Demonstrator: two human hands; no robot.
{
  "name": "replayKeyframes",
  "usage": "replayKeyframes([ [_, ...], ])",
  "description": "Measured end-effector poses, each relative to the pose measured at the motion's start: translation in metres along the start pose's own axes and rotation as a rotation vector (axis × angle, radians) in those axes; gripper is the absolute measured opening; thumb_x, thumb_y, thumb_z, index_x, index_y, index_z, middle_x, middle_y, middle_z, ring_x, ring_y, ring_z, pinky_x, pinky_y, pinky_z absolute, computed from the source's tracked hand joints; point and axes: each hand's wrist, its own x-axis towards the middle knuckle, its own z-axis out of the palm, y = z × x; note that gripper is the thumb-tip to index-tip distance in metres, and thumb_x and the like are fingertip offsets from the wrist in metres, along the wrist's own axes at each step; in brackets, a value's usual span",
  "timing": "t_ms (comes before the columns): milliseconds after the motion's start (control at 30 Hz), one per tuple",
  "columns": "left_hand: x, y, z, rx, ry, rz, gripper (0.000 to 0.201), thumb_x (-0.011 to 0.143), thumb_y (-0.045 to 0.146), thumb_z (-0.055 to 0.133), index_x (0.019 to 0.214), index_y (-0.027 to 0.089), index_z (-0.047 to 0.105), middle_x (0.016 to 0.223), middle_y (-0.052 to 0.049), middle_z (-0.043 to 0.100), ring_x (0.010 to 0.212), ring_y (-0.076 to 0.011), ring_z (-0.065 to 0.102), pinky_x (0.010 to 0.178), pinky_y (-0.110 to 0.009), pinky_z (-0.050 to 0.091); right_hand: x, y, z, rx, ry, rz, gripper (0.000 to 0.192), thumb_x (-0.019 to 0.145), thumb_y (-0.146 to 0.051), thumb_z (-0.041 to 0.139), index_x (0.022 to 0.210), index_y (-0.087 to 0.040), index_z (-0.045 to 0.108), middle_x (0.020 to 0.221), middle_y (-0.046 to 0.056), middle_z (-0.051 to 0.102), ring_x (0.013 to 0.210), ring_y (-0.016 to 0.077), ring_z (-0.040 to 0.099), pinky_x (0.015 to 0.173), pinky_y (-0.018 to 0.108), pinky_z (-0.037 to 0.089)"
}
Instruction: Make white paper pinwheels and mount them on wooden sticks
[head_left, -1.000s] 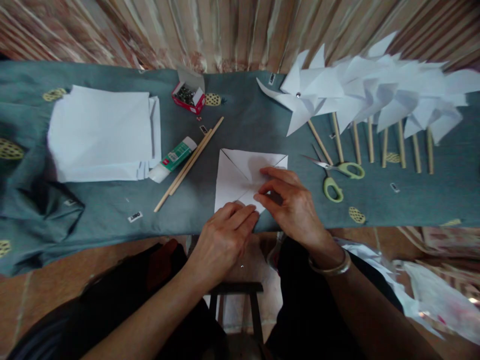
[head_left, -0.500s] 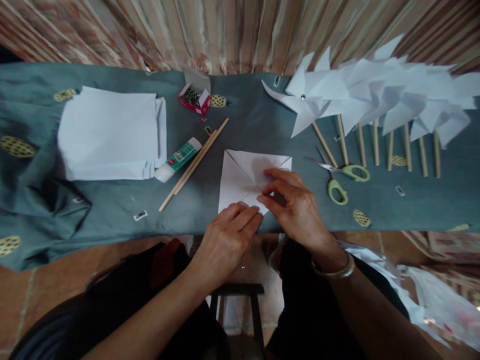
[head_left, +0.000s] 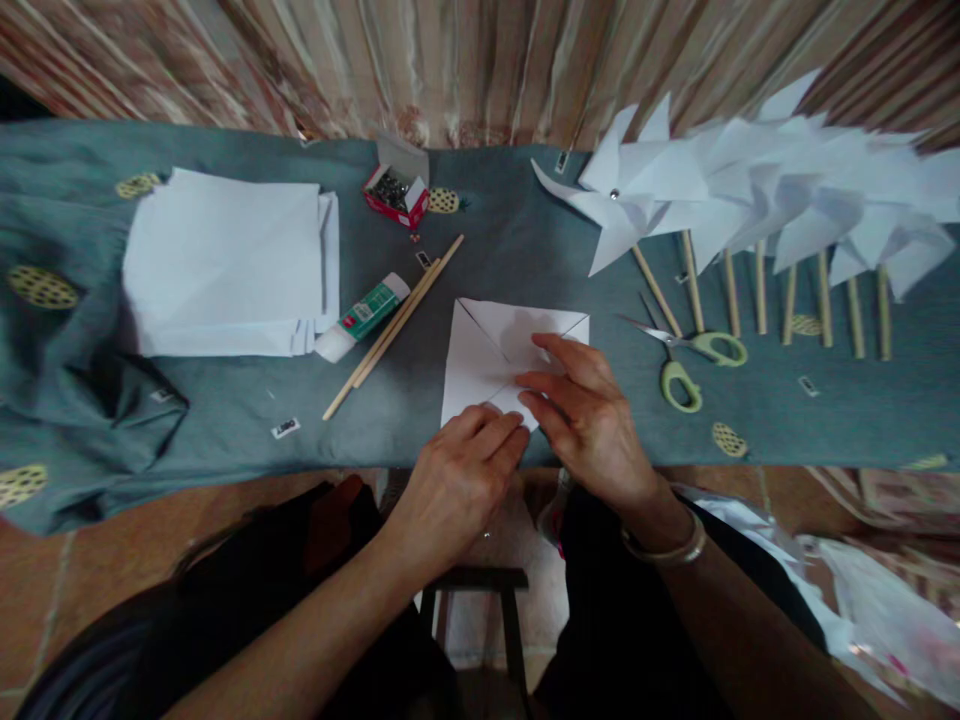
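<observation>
Flat on the table, the paper square lies edge-on to the person; both hands press it with flat fingers, grip unclosed. Scissors right, sticks left.

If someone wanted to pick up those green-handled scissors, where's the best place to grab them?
By the two green loops of the scissors, coming from the near table edge. The loops point toward the person, while the open blades point away left, toward the paper square.

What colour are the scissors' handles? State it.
Light green, clear in the head view: the scissors lie on the cloth just right of the right hand.
</observation>
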Motion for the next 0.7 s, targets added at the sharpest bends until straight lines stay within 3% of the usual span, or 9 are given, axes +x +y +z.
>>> replayKeyframes([
  [200,0.001,0.0,-0.002,0.016,-0.003,0.002,0.021,0.095,0.015,0.052,0.106,0.006,0.067,0.107,-0.011,0.072,0.095,-0.0219,0.061,0.083,-0.035,0.059,-0.004,-0.001,0.007,-0.054,0.003,-0.07,0.029,0.095,-0.017,0.05,0.111,-0.035,0.066,0.139,0.002,0.056,0.13,0.0293,0.051,0.109,0.054,0.047],
  [400,0.002,0.001,-0.001,0.043,-0.046,-0.014,0.019,0.094,0.014,0.055,0.107,0.008,0.067,0.106,-0.011,0.072,0.094,-0.0222,0.06,0.081,-0.035,0.059,-0.012,-0.004,0.017,-0.082,0.025,-0.129,0.029,0.096,-0.017,0.044,0.12,-0.023,0.06,0.14,0.01,0.055,0.134,0.029,0.047,0.111,0.052,0.046],
  [567,0.004,0.0,0.001,0.047,-0.015,-0.031,0.016,0.093,0.013,0.055,0.102,0.009,0.067,0.104,-0.01,0.072,0.091,-0.0213,0.06,0.08,-0.035,0.059,-0.007,0.001,0.003,0.084,0.036,0.059,0.024,0.096,-0.018,0.049,0.113,-0.025,0.064,0.137,0.009,0.06,0.13,0.0241,0.054,0.111,0.047,0.047],
  [700,0.005,-0.001,0.003,0.064,0.001,-0.014,0.015,0.093,0.014,0.056,0.102,0.01,0.068,0.104,-0.01,0.073,0.091,-0.0216,0.062,0.079,-0.037,0.059,0.009,0.019,-0.009,0.012,0.083,0.12,0.036,0.096,-0.023,0.048,0.13,-0.023,0.058,0.14,0.011,0.059,0.134,0.0259,0.052,0.113,0.05,0.043],
])
